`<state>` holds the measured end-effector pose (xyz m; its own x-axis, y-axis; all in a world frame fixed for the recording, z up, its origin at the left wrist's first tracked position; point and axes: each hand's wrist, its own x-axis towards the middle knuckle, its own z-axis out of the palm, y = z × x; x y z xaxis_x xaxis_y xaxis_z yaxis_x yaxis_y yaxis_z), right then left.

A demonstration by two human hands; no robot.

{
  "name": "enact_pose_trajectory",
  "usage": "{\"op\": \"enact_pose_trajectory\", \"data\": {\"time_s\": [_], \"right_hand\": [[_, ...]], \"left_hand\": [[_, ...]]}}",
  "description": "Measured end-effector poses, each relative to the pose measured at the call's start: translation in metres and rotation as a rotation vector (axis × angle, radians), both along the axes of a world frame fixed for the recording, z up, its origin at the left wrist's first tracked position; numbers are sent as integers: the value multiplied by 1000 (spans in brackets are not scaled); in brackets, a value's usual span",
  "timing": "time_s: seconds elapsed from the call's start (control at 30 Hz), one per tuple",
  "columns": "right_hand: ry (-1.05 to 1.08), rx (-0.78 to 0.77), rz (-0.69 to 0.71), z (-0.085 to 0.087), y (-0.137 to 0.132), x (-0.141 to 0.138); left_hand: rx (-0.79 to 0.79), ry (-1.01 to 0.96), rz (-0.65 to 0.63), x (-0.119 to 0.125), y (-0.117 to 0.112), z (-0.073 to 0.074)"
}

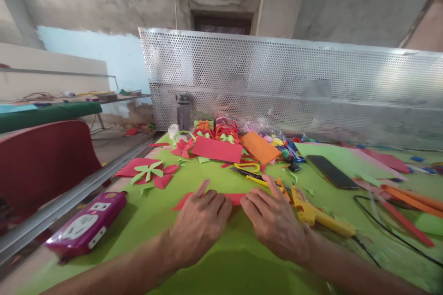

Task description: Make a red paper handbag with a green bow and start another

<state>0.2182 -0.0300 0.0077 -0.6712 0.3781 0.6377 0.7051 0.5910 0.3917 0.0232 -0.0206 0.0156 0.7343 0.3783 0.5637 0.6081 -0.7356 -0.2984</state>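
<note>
A narrow piece of red paper lies on the green tabletop, and both hands press on it from the near side. My left hand covers its left part, fingers curled together and thumb sticking up. On its right part rests my right hand, with bent fingers and a raised thumb. The fingertips are hidden behind the knuckles. Just beyond the right hand are yellow-handled scissors and, beside its wrist, a yellow glue gun. Red and green paper flower shapes lie beyond the left hand.
At left sits a purple power strip. Farther back are a red card, an orange card, a phone and a bottle. A perforated metal panel bounds the far edge. A cable runs at right.
</note>
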Motion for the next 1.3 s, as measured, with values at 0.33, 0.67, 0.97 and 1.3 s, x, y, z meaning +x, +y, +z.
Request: {"op": "enact_pose_trajectory", "data": {"time_s": [0.33, 0.67, 0.97, 1.3], "right_hand": [[56, 8, 59, 1, -4, 3], [72, 22, 15, 2, 5, 20], [43, -7, 18, -2, 7, 23], [33, -631, 66, -18, 1, 5]], "left_hand": [[33, -29, -89, 8, 1, 8], [132, -162, -104, -52, 17, 6], [88, -155, 216, -128, 18, -4], [-505, -136, 124, -55, -2, -9]]}}
